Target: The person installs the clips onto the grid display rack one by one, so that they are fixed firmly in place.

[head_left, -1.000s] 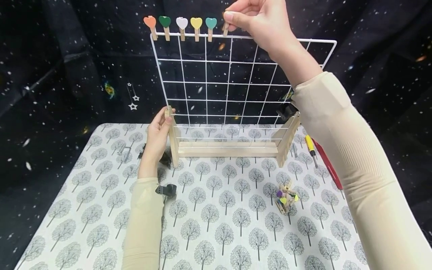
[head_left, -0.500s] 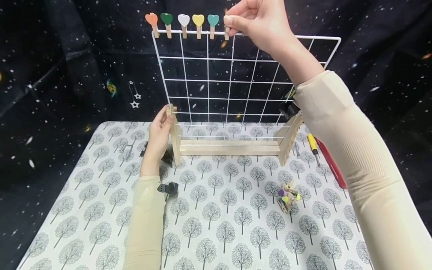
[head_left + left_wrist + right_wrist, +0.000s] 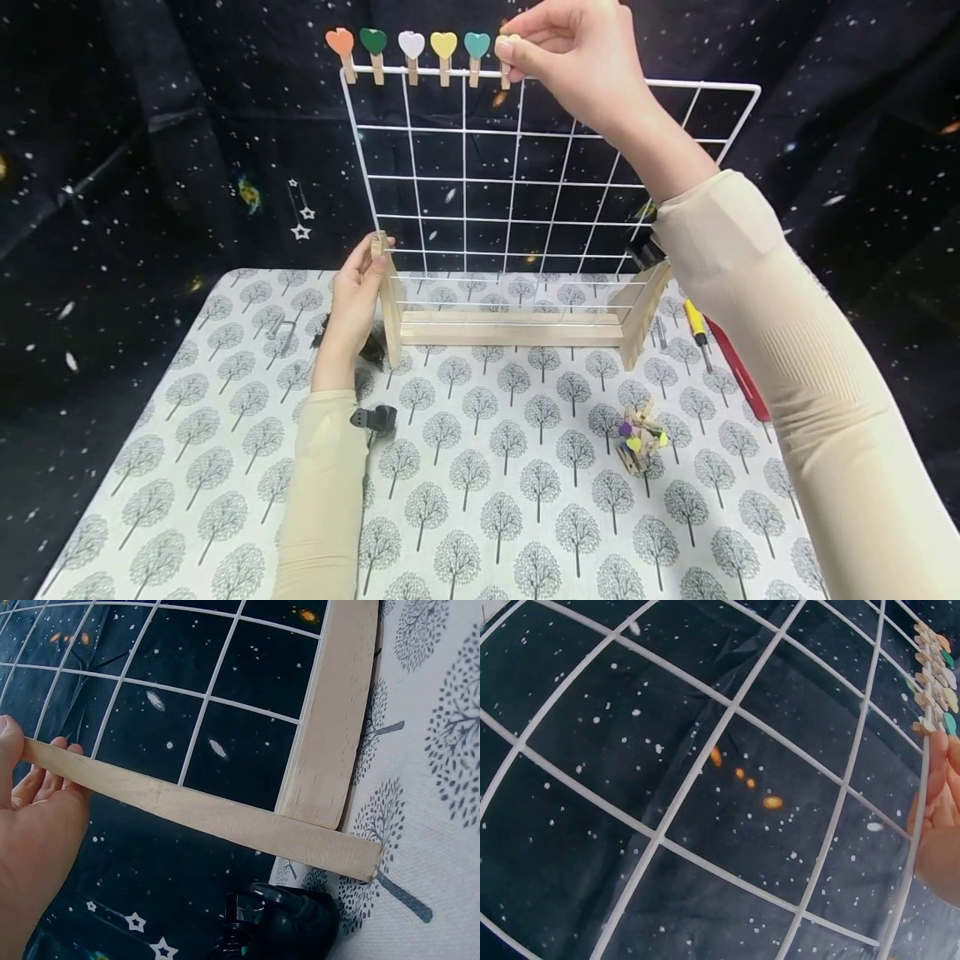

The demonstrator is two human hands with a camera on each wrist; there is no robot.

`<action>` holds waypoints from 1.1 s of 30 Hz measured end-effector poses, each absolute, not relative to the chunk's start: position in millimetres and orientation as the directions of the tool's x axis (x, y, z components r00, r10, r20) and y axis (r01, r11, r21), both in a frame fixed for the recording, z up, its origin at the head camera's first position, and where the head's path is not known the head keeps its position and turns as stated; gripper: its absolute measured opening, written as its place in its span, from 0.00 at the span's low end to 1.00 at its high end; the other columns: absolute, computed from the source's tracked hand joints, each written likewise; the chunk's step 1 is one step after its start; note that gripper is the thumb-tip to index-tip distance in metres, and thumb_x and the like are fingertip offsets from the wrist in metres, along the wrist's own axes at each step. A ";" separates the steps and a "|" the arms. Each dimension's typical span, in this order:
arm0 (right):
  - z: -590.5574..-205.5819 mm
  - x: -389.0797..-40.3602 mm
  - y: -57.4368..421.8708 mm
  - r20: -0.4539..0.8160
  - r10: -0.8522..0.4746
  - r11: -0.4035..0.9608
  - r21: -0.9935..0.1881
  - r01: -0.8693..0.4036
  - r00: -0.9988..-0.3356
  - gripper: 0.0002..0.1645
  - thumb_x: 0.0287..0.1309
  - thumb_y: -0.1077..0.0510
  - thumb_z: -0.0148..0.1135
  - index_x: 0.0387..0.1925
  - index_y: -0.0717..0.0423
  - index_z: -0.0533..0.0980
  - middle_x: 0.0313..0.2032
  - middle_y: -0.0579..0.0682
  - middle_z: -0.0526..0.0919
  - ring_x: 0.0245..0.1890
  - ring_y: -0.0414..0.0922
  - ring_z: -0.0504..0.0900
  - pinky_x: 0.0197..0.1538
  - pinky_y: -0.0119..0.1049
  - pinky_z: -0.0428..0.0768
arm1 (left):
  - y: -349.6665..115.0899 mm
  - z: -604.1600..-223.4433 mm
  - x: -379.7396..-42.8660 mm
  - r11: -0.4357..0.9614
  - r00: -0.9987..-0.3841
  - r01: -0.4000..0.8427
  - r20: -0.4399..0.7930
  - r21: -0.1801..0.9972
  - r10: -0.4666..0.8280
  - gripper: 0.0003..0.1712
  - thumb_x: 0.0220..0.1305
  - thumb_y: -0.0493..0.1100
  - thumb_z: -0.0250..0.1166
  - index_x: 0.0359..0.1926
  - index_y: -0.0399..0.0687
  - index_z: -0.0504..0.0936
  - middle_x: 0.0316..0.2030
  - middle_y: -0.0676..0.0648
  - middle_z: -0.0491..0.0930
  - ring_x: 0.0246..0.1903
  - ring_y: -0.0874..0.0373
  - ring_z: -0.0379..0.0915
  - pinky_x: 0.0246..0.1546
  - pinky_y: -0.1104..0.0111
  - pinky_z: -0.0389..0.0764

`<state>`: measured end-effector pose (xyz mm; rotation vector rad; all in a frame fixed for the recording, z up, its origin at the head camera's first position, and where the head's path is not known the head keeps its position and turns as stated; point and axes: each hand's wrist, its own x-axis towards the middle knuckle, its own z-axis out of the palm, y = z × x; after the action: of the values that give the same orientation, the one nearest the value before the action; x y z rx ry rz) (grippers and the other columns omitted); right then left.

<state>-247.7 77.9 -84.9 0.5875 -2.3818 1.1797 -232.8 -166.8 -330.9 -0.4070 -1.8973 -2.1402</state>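
At the top wire of a white grid panel (image 3: 513,179), my right hand (image 3: 581,62) pinches a small wooden clothespin (image 3: 506,77) between thumb and fingers. The clothespin's lower end overlaps the wire; its upper part is mostly covered by the fingers. To its left, several heart clothespins stand upright on the same wire, from an orange one (image 3: 340,43) to a teal one (image 3: 477,46). My left hand (image 3: 354,292) grips the top of the wooden left post (image 3: 390,312) of the stand, thumb in front, and in the left wrist view the fingertips show behind the post (image 3: 157,791).
A pile of clothespins (image 3: 639,442) lies on the tree-print tablecloth at right. Beyond it are a yellow-handled screwdriver (image 3: 697,327) and a red tool (image 3: 738,371). A metal clamp-like piece (image 3: 281,327) lies at left. A dark starry curtain (image 3: 187,150) hangs behind.
The clothespin in my right hand has come down so that its lower end now reaches below the top wire. The left hand keeps its grip on the post; the head view has shifted slightly.
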 end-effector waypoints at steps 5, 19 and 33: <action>-85.5 -245.8 79.4 0.542 -0.195 0.571 -0.615 -0.544 -0.817 0.16 0.45 0.49 0.63 0.37 0.52 0.79 0.30 0.44 0.83 0.31 0.33 0.80 0.41 0.25 0.74 | -166.8 -331.9 -233.9 -0.120 -0.928 0.370 0.373 0.921 0.002 0.30 0.61 0.47 0.51 0.62 0.42 0.56 0.58 0.42 0.64 0.59 0.59 0.58 0.60 0.73 0.59; -101.8 -206.2 95.8 0.609 -0.199 0.420 -0.655 -0.629 -0.768 0.18 0.48 0.58 0.62 0.44 0.54 0.76 0.35 0.49 0.81 0.30 0.39 0.78 0.29 0.25 0.72 | -168.0 -332.1 -233.5 -0.110 -0.930 0.366 0.368 0.924 -0.001 0.30 0.61 0.48 0.50 0.62 0.45 0.57 0.58 0.44 0.65 0.59 0.60 0.58 0.60 0.73 0.59; -295.1 -171.0 196.8 0.335 -0.513 0.589 -0.532 -0.608 -0.790 0.14 0.52 0.57 0.58 0.43 0.52 0.76 0.31 0.43 0.80 0.22 0.35 0.72 0.22 0.26 0.74 | -170.1 -333.1 -233.3 -0.126 -0.935 0.351 0.353 0.928 -0.008 0.31 0.59 0.49 0.51 0.63 0.48 0.57 0.58 0.46 0.65 0.59 0.60 0.58 0.60 0.72 0.59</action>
<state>-171.0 196.8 -295.1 0.9480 -2.6677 0.9775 -233.3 -170.1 -333.1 -0.3860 -1.8975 -2.1560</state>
